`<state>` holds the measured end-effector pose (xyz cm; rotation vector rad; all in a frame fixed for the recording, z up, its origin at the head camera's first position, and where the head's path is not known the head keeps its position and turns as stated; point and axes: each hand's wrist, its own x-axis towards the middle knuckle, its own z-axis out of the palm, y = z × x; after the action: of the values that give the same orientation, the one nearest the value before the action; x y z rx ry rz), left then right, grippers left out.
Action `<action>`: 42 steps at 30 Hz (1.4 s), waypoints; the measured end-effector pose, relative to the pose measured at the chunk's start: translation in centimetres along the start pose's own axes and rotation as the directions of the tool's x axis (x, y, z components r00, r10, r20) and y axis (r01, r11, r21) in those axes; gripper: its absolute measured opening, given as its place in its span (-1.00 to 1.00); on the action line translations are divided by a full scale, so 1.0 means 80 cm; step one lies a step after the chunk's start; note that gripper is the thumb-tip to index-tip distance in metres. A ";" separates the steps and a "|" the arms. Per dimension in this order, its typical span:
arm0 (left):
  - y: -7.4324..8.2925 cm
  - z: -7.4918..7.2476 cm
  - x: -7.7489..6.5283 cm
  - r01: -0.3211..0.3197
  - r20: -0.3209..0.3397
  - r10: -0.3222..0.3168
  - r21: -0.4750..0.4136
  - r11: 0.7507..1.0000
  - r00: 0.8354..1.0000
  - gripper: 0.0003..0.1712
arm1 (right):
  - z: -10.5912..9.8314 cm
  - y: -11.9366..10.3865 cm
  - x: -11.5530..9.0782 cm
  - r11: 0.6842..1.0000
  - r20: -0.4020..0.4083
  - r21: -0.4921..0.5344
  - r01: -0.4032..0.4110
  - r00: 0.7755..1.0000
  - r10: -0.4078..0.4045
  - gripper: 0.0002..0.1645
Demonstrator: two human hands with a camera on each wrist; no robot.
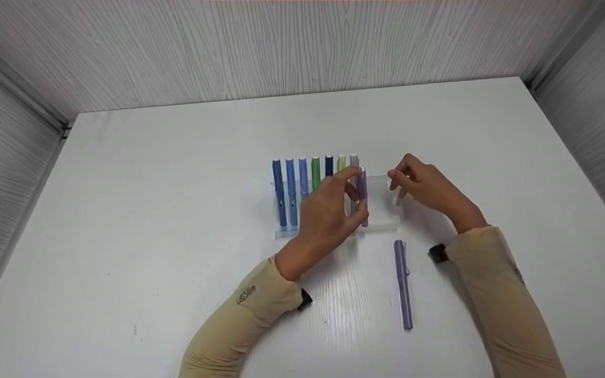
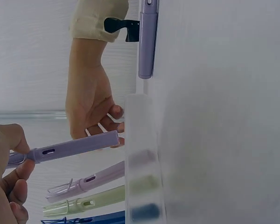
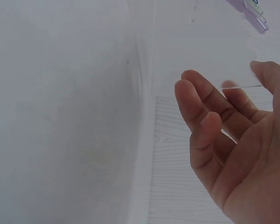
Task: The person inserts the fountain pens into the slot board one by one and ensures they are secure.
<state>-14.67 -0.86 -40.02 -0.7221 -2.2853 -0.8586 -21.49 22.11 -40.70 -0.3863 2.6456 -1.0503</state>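
My left hand (image 1: 329,210) pinches a purple pen (image 2: 74,148) between thumb and fingers, over the right part of a clear pen rack (image 1: 381,229). In the left wrist view the pen's lower end is close to the rack's front ledge. Beside it a lilac pen (image 2: 91,182), a pale green pen (image 2: 93,201) and several blue and green pens stand in a row on the rack, some partly hidden by the hand. My right hand (image 1: 423,184) is at the rack's right end with fingers relaxed and nothing in them, as the right wrist view also shows.
Another purple pen (image 1: 403,286) lies on the white table (image 1: 124,210) in front of the rack, between the forearms. Wood-grain panels (image 1: 281,47) stand behind the table and at both sides.
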 end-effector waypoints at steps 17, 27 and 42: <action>-0.006 0.014 0.005 -0.089 -0.096 0.106 0.167 0.982 0.990 -0.48 | -0.001 -0.001 0.001 1.000 -0.001 0.010 0.004 1.000 -0.004 -0.52; -0.004 0.023 0.006 -0.066 -0.049 0.075 0.162 0.985 0.996 -0.51 | 0.000 0.004 0.003 1.000 -0.001 0.006 0.011 1.000 -0.011 -0.50; 0.001 0.024 0.015 0.059 0.080 -0.073 0.166 0.984 0.994 -0.47 | 0.000 0.001 0.000 1.000 0.003 0.006 0.010 1.000 -0.010 -0.50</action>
<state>-16.11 0.89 -40.38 -0.6240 -2.4345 -0.6715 -21.48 22.15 -40.75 -0.3997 2.6402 -1.0598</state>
